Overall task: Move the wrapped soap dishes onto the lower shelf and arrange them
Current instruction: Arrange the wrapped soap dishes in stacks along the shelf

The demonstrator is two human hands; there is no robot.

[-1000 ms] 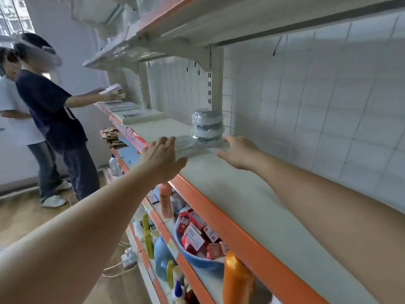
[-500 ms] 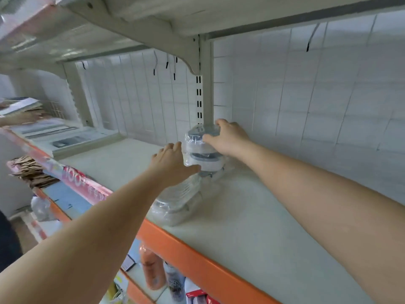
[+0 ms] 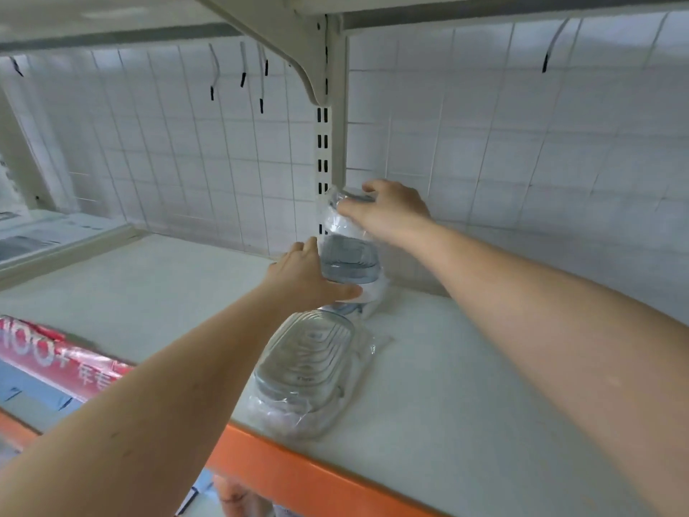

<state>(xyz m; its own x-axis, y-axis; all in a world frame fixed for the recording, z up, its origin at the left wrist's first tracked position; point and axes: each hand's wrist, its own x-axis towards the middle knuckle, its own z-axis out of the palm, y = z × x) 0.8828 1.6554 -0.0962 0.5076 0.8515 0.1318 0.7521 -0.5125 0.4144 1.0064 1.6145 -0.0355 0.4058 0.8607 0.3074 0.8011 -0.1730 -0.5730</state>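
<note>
While both arms reach deep onto the upper shelf (image 3: 466,386), the person takes hold of a stack of wrapped soap dishes (image 3: 348,251) standing against the slotted upright (image 3: 333,143) at the back. The right hand (image 3: 387,214) curls over the top of the stack, fingers bent round the clear wrap, and the left hand (image 3: 309,278) cups the lower left side, thumb under the bottom dish and fingers wrapped round its far side. As far as I can tell, the stack stands nearly upright, each dish lying flat.

A separate wrapped soap dish (image 3: 305,371) lies flat just in front of the stack, ribbed face up. Its long axis runs from the shelf's orange front edge (image 3: 298,475) back towards the stack, and its near end sits right at that edge.

The wrap looks slick and loose, so I think the dishes could slide inside it or shear apart once the stack tilts, since only two hands pin it. A forearm drawn back carelessly might also nudge the front dish off the edge, given how close it sits.
</note>
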